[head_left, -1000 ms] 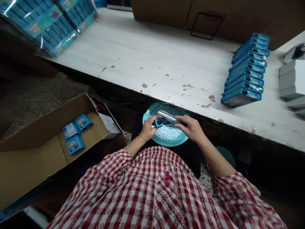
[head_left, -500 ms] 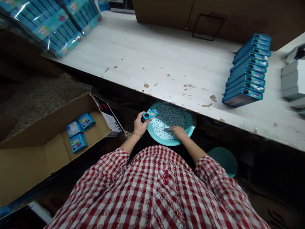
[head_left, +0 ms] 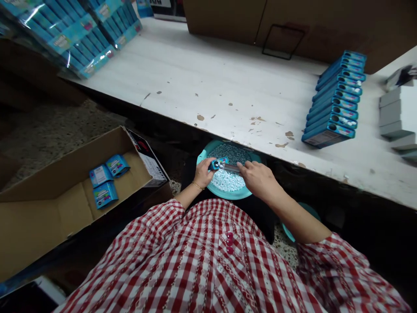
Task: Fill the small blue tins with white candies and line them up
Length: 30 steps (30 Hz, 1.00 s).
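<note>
My left hand grips a small blue box over a teal bowl full of small pale tablets. My right hand pinches a slim silvery tray whose far end meets the open end of the blue box. Both hands hover just above the tablets, in front of the white table's edge.
A row of filled blue boxes lies on the table's right, grey boxes beyond it. Wrapped packs of blue boxes sit at the far left. An open cardboard carton on the floor holds three blue packets.
Half a second ago my right hand was down in the tablets with the tray and the box was held apart. Now the tray is raised to the box's open end.
</note>
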Motion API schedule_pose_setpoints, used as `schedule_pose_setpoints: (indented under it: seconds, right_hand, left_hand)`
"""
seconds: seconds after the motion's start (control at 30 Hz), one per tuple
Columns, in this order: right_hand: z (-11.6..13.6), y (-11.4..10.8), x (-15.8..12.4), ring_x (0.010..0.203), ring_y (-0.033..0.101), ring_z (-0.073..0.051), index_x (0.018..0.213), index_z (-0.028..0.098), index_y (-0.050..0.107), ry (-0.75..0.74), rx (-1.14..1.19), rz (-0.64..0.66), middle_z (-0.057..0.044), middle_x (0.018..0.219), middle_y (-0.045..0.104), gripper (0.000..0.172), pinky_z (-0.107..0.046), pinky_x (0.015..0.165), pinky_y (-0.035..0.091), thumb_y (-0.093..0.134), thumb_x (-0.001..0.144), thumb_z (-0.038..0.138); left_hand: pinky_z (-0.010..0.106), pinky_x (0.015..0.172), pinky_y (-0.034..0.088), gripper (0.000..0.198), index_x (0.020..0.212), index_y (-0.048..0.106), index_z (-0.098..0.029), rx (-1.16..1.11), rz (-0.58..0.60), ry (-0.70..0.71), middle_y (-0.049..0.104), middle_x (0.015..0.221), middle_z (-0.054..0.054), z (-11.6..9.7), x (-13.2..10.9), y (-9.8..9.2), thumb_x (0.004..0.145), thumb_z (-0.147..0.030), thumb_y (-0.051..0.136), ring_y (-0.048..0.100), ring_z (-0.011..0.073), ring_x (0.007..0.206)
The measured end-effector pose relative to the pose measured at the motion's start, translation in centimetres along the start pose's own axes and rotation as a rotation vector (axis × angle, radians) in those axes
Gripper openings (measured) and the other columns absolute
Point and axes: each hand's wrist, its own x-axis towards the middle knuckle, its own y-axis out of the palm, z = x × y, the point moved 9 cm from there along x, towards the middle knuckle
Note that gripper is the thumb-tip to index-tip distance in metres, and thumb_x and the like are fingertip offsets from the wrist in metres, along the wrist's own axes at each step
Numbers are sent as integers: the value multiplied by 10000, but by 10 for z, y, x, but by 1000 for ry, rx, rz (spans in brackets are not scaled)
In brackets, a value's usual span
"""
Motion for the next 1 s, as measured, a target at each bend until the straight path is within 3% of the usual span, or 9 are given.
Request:
schedule_pose_setpoints:
  seconds: [0.1, 0.27, 0.47, 0.63, 0.7, 0.77, 0.83, 0.9, 1.0]
  right_hand:
    - [-3, -14, -5, 822, 561, -215, 1204, 128, 553, 10, -44, -6, -133, 886, 614, 372, -288, 640, 377, 352, 904, 222]
    - [-27, -9, -7, 877, 575, -185, 1255, 214, 519, 50, 187, -94, -75, 994, 611, 419, -253, 661, 405, 461, 881, 395]
    - [-57, 0, -2, 818, 585, -168, 1201, 213, 565, 142, 521, -388, -58, 943, 622, 430, -270, 726, 458, 544, 830, 430]
    - [-25, 15, 17, 1105, 482, -209, 1265, 235, 507, 15, 389, -285, -58, 1273, 518, 502, -303, 835, 463, 619, 782, 313]
    - [-11, 15, 19, 1117, 455, -209, 1292, 221, 480, -54, 307, -237, -50, 1272, 525, 483, -301, 808, 472, 561, 819, 274]
    - [-13, 4, 10, 1090, 455, -200, 1274, 194, 494, -76, 273, -245, -47, 1210, 568, 426, -292, 792, 472, 497, 853, 257]
    - [-37, -13, -12, 1066, 460, -198, 1254, 169, 508, -31, 253, -298, -57, 1177, 584, 404, -294, 815, 463, 473, 862, 258]
    - [-79, -31, -41, 1045, 469, -203, 1245, 155, 513, 71, 209, -368, -75, 1163, 586, 399, -313, 853, 447, 461, 857, 236]
    - [-161, -47, -79, 1037, 473, -230, 1189, 164, 555, 275, 89, -441, -90, 1125, 601, 380, -349, 849, 442, 452, 823, 175]
  left_hand:
    - [357, 892, 440, 340, 1082, 550, -186, -24, 17, 27, 633, 1067, 83, -10, 3, 5, 751, -257, 589, 581, 219, 997]
    - [331, 872, 458, 363, 1077, 536, -187, -174, 25, -2, 632, 1053, 68, -10, 10, 13, 732, -256, 624, 589, 194, 973]
    - [284, 760, 495, 366, 1039, 535, -180, -301, 24, -65, 632, 953, 38, -3, 16, 25, 699, -254, 649, 610, 159, 842]
    - [386, 855, 483, 279, 973, 589, -182, -231, 70, 49, 645, 936, 69, -19, 17, 32, 717, -276, 648, 607, 213, 917]
    - [401, 896, 471, 299, 1013, 587, -188, -272, 85, 85, 645, 984, 80, -33, 19, 30, 737, -292, 638, 602, 218, 963]
    - [397, 940, 456, 433, 1130, 541, -203, -332, 95, 85, 614, 1105, 93, -47, 22, 24, 726, -306, 661, 578, 220, 1045]
    - [399, 992, 427, 646, 1259, 443, -219, -366, 80, 55, 530, 1261, 112, -59, 27, 11, 681, -328, 712, 515, 236, 1161]
    - [412, 1032, 393, 753, 1320, 377, -224, -363, 59, 36, 456, 1347, 122, -67, 32, -9, 665, -344, 728, 459, 250, 1227]
    - [426, 1030, 400, 597, 1269, 447, -212, -323, -35, 8, 513, 1289, 112, -60, 39, -51, 729, -342, 667, 517, 236, 1167]
